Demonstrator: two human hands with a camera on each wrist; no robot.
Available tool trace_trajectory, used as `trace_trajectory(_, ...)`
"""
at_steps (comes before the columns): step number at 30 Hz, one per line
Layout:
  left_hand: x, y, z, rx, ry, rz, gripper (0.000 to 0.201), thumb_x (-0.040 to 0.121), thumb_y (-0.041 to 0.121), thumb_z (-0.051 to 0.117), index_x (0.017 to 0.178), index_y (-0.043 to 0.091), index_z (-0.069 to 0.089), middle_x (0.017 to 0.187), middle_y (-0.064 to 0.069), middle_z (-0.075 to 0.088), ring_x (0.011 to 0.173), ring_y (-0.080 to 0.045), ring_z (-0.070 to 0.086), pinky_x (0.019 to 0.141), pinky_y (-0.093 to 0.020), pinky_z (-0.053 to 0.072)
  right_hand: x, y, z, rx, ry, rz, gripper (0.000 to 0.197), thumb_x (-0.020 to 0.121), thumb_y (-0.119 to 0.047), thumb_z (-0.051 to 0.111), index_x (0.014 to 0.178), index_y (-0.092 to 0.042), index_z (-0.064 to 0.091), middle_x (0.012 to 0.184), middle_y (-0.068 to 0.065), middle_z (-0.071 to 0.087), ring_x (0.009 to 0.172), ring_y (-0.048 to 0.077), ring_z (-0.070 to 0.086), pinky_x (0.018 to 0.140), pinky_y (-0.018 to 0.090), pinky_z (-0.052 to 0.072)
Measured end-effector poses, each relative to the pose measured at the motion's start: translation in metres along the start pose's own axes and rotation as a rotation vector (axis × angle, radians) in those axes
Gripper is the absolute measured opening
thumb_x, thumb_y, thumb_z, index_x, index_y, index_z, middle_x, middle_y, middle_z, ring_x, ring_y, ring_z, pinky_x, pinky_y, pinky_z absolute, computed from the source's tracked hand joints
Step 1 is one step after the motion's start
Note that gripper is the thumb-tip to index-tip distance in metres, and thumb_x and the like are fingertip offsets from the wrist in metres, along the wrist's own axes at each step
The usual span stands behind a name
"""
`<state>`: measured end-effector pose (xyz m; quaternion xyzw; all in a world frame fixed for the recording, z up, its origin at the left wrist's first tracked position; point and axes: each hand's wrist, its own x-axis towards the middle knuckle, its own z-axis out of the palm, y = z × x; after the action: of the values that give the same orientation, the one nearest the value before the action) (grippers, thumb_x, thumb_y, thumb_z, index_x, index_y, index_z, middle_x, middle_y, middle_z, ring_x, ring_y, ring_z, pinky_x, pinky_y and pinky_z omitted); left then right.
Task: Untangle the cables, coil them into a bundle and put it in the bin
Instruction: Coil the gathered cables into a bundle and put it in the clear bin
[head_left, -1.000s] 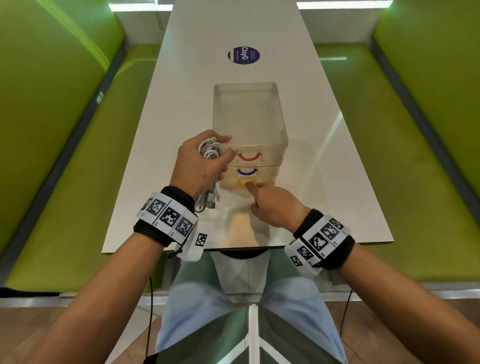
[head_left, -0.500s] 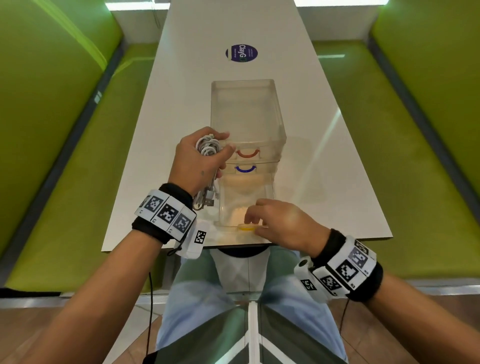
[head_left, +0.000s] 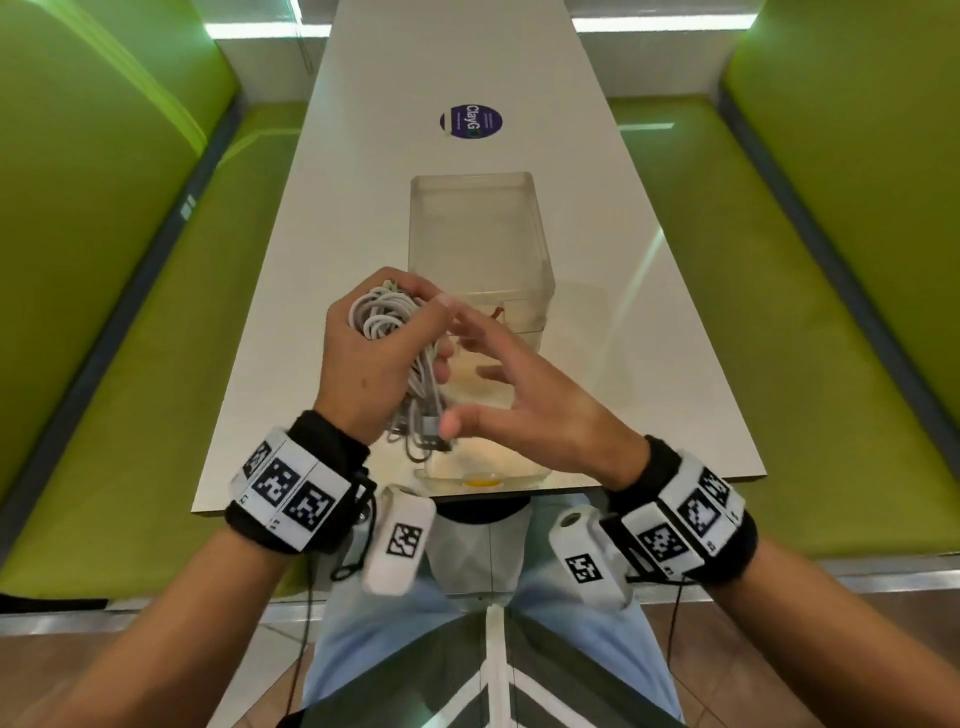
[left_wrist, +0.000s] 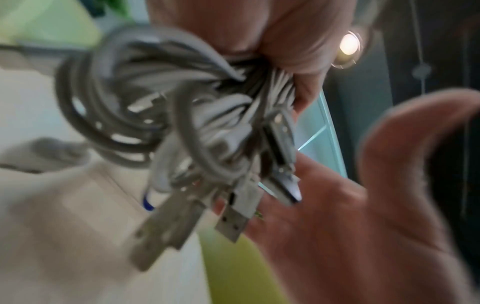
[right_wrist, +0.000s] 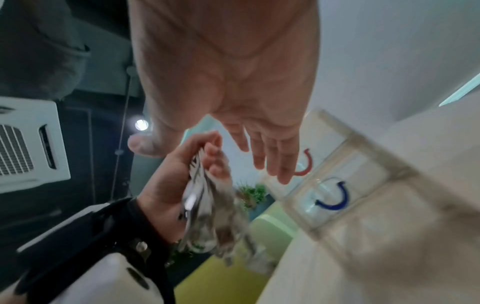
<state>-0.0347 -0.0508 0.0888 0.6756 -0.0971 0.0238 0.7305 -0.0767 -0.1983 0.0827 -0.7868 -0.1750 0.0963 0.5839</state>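
Note:
My left hand (head_left: 400, 338) grips a coiled bundle of white cables (head_left: 382, 319) above the table, with USB plugs (head_left: 428, 431) dangling below the fist. In the left wrist view the bundle (left_wrist: 182, 123) is blurred and its plugs (left_wrist: 233, 216) hang toward my right palm (left_wrist: 363, 216). My right hand (head_left: 467, 374) hovers just right of the bundle, fingers spread and holding nothing. Behind both hands stands the clear drawer bin (head_left: 478, 234). Its bottom drawer, with the yellow handle (head_left: 480, 480), is pulled out to the table's near edge. Red (right_wrist: 303, 164) and blue (right_wrist: 335, 197) handles show in the right wrist view.
The white table (head_left: 291, 364) runs away from me, with a purple round sticker (head_left: 470, 122) beyond the bin. Green benches (head_left: 130, 364) flank it on both sides. The open drawer reaches the table's front edge, above my lap.
My right hand pulled the yellow-handled bottom drawer out toward me, let go of it and rose beside the bundle. My left hand shifted slightly right, over the open drawer.

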Motion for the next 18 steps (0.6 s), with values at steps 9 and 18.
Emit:
trace_trajectory(9, -0.023, 0.007, 0.035, -0.467, 0.053, -0.044, 0.057, 0.088, 0.056, 0.035, 0.126, 0.015, 0.049, 0.093, 0.001, 0.061, 0.087, -0.015, 0.063, 0.080, -0.029, 0.051, 0.011, -0.010, 0.010, 0.188, 0.128, -0.027, 0.079, 0.090, -0.016, 0.058, 0.150, -0.017, 0.006, 0.138, 0.002, 0.044, 0.128, 0.013, 0.047, 0.113, 0.036, 0.033)
trace_trajectory(18, -0.008, -0.013, 0.019, 0.357, -0.063, 0.067, 0.093, 0.061, 0.092, 0.002, 0.142, 0.050, -0.014, 0.157, 0.015, -0.020, 0.142, -0.001, -0.018, 0.113, -0.049, -0.020, 0.010, -0.013, 0.004, 0.027, 0.172, 0.046, 0.049, 0.092, -0.022, 0.058, 0.135, -0.015, 0.036, 0.114, 0.007, 0.062, 0.093, 0.027, 0.066, 0.082, 0.040, 0.055)
